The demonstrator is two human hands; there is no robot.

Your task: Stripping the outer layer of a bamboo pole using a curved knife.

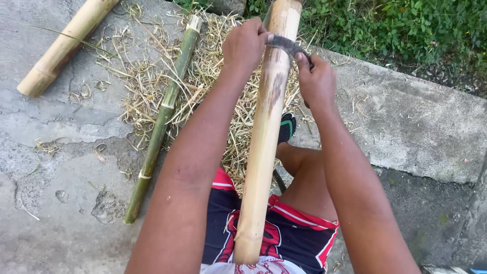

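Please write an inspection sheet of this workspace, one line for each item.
Surface: cracked concrete slab.
Job's things: pale bamboo pole across the lap; curved blade lies on it.
Clutter: heap of shavings, green bamboo stick, second pale pole.
Grippers: left hand and right hand grip the blade's two ends, fingers closed.
Cables: nothing seen.
Surroundings: green plants behind the slab.

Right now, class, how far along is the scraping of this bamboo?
Done: the pale pole looks mostly stripped, and shavings litter the concrete. In hand: left hand and right hand hold a curved blade across it. Left: the green pole still has skin.
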